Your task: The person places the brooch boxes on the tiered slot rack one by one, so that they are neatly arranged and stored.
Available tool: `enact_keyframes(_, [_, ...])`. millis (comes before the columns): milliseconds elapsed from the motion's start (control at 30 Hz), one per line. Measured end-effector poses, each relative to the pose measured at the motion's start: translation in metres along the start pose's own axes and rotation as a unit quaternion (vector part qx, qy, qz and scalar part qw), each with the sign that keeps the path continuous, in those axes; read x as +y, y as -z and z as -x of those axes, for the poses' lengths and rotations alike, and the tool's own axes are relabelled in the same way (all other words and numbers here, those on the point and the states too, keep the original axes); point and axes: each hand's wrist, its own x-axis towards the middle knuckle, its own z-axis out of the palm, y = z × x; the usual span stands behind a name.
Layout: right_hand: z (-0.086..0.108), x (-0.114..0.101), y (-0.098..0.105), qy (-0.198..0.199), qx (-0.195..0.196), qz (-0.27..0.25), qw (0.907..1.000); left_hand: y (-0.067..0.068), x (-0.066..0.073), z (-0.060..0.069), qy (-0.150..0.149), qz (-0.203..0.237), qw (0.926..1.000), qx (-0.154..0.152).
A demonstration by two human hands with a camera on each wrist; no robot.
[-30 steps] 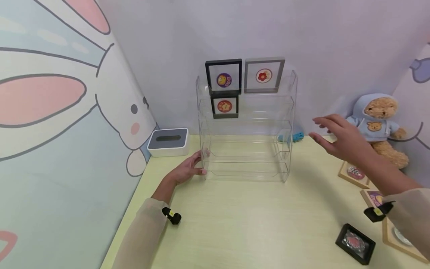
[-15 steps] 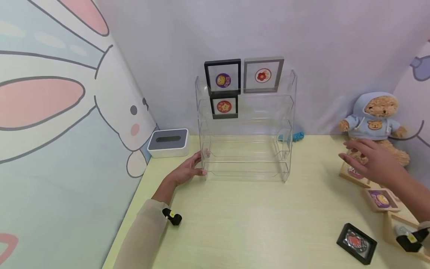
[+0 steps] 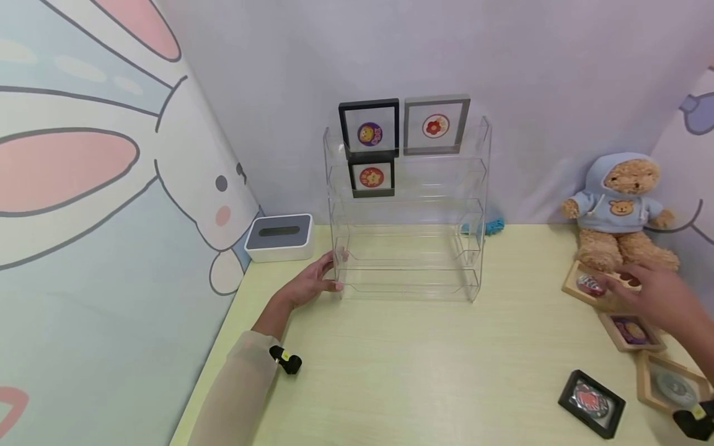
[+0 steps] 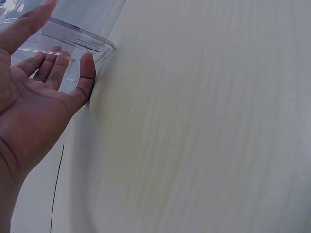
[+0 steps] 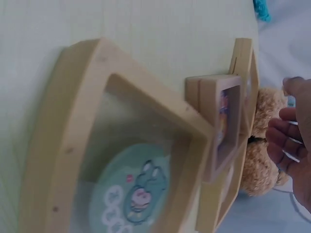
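My left hand (image 3: 305, 286) holds the lower left side of a clear acrylic tiered rack (image 3: 409, 269); in the left wrist view my thumb lies by the rack's edge (image 4: 77, 36) and my fingertips touch its panel. My right hand (image 3: 661, 296) hovers over the wooden frames at the right, fingers slightly bent, with nothing held. Below it lie a wooden frame with a red badge (image 3: 574, 288), a smaller wooden frame with a purple badge (image 3: 612, 331) and a wooden frame with a greenish badge (image 5: 87, 97). Another wooden frame, partly hidden, shows in the right wrist view.
On the rack stand a black frame (image 3: 343, 127), a grey frame (image 3: 409, 127) and a small black frame (image 3: 374, 192). A black frame (image 3: 592, 404) lies at front right. A tissue box (image 3: 279, 253), a teddy bear (image 3: 620, 217) and a blue item (image 3: 494, 227) sit along the back.
My right hand has moved right and down, from beside the rack to over the wooden frames by the teddy bear. My left hand stays at the rack.
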Motion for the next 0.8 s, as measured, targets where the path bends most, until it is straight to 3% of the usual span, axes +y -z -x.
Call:
enact_keyframes(233, [0.003,0.013,-0.018,-0.040,-0.013,0.060,0.9973,-0.001,0.001,0.000,-0.001,0.001,1.0000,0.000])
enact_keyframes(300, [0.004,0.014,-0.023,-0.070,-0.032,0.063,0.9950,-0.001,0.001,0.000,0.000,0.001,1.0000,0.000])
enact_keyframes(467, [-0.001,0.012,-0.028,-0.144,-0.085,0.056,0.9844,-0.001,0.000,-0.001,-0.003,0.002,1.0000,0.001])
enact_keyframes(800, [-0.009,0.007,-0.032,-0.226,-0.109,0.008,0.9680,-0.001,0.001,0.000,0.005,0.006,1.0000,0.001])
